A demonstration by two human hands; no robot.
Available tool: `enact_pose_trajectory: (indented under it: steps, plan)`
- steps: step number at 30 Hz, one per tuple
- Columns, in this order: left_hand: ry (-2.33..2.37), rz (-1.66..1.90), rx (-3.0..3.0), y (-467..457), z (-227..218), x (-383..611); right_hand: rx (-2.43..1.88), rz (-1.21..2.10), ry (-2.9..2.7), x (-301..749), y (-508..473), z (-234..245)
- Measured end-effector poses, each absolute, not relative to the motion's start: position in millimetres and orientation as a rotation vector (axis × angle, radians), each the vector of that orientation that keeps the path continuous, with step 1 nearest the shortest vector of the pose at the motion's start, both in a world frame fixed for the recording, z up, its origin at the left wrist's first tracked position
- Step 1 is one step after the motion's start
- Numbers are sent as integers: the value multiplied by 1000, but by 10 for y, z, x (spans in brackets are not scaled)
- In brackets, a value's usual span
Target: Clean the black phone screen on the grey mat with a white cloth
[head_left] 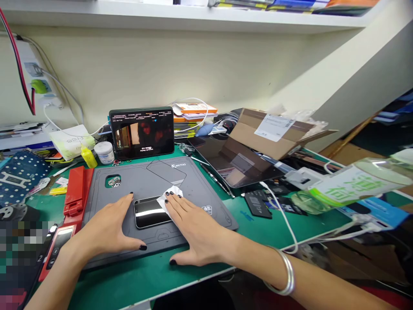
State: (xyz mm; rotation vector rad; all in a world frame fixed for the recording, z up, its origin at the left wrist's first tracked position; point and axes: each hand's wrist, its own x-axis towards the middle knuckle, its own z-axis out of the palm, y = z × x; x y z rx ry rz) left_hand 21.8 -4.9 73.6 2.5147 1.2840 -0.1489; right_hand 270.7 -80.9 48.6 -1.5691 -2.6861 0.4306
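Blk phone (151, 212) face-up on mat (129, 185), white wipe (169, 200) at corner

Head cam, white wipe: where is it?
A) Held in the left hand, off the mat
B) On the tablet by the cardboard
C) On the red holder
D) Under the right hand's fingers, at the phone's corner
D. The white wipe lies bunched under the fingers of the right hand, at the upper right corner of the phone, while the left hand lies flat on the grey mat.

Dk gray mat (106, 202), grn bench top (129, 284), red holder (77, 189), navy white-dot cloth (22, 176).
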Motion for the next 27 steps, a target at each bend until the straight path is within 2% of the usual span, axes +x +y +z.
enact_pose_trajectory:
  steps: [10,18,27]
  plan:
    - [1276,-155,2516,-74,765,244,-1447,493,-2695,2584,-971,432]
    - [1226,-90,2539,-67,761,237,-1169,302,-2757,2209,-843,505]
    - [1201,-54,2530,-65,767,231,-1124,255,-2782,2069,-722,552]
